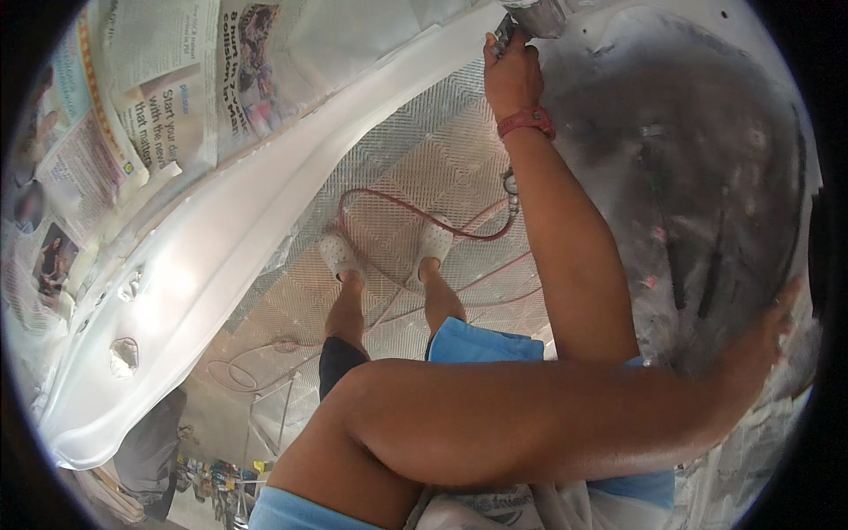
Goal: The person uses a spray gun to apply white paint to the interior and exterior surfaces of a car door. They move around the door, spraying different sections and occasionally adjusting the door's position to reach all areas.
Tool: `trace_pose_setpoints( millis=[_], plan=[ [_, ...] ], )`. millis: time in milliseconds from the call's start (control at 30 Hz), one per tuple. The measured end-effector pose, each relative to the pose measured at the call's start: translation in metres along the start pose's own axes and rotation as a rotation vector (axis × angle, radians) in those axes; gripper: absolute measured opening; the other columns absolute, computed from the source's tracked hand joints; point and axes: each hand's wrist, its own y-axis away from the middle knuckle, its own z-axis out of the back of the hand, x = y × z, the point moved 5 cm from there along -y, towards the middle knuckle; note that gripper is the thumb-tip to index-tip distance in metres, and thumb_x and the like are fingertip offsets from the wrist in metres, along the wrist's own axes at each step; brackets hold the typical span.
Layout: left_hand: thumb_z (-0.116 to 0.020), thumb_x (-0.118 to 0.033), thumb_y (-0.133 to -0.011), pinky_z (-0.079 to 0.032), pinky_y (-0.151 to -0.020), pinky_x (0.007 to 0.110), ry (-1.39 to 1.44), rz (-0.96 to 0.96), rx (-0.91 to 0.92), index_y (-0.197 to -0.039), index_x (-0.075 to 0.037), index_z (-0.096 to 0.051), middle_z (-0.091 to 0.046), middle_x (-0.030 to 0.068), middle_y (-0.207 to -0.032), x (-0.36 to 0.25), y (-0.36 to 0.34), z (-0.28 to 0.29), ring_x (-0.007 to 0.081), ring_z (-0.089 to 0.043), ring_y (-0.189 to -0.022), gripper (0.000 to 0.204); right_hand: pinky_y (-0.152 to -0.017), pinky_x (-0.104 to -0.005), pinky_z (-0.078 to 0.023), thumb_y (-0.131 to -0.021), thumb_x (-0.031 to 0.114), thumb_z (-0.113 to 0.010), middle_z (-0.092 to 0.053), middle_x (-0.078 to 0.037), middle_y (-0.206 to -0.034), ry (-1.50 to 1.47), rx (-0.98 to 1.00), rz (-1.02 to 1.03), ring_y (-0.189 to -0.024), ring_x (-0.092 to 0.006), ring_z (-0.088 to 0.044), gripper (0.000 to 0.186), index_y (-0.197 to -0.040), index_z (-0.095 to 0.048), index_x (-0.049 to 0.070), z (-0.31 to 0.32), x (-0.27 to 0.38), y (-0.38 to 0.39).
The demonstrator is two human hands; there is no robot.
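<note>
Right hand (511,72) closed tight on spray gun (530,18); left hand (767,340) open, flat against dark wheel arch (698,159)

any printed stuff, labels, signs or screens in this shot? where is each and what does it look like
No screens, signs or packages.
Newspaper masking: upper left, taped over the white car panel; pale sheets with dark columns, blue and orange blocks, small photos.
Newspaper sheet: lower right, below the left hand; grey print, crumpled.
Newspaper scrap: bottom edge, under the forearm; white, grey print.
The right hand holds a metal spray gun, unlabelled as far as visible.
</note>
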Motion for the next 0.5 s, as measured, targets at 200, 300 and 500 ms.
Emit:
trace_pose_setpoints(
  millis=[200, 300, 500],
  plan=[
    [-0.073, -0.042, -0.096, 0.007, -0.133, 0.075, 0.018, -0.023, 0.266, -0.152, -0.033, -0.066, -0.036, -0.0110, -0.179, 0.013, 0.016, 0.033, 0.0211, -0.022, -0.169, 0.057, -0.085, -0.0620, -0.059, -0.109, 0.046, -0.064, -0.067, -0.031, -0.107, -0.125, -0.113, 0.001, -0.102, -0.0518, -0.071, 0.054, -0.139, -0.056, 0.002, 0.105, 0.060, -0.007],
    [-0.075, -0.041, -0.093, 0.005, -0.131, 0.077, 0.096, -0.022, 0.240, -0.152, -0.032, -0.066, -0.038, -0.0095, -0.178, 0.020, 0.026, 0.050, 0.0236, -0.023, -0.169, 0.060, -0.098, -0.0614, -0.056, -0.111, 0.042, -0.062, -0.065, -0.036, -0.120, -0.231, -0.082, 0.002, -0.116, -0.0560, -0.066, 0.060, -0.150, -0.049, -0.001, 0.155, 0.085, 0.012],
    [-0.068, -0.026, -0.095, -0.031, -0.131, 0.059, 0.210, 0.011, -0.261, -0.137, -0.015, -0.074, -0.068, 0.0058, -0.151, 0.022, 0.102, 0.109, 0.0283, -0.053, -0.151, 0.044, -0.121, -0.0479, -0.045, -0.113, 0.044, -0.060, -0.042, -0.042, -0.162, -0.629, 0.234, -0.012, -0.151, -0.0507, -0.047, 0.085, -0.171, -0.022, -0.006, 0.237, 0.104, 0.066]
  ],
)
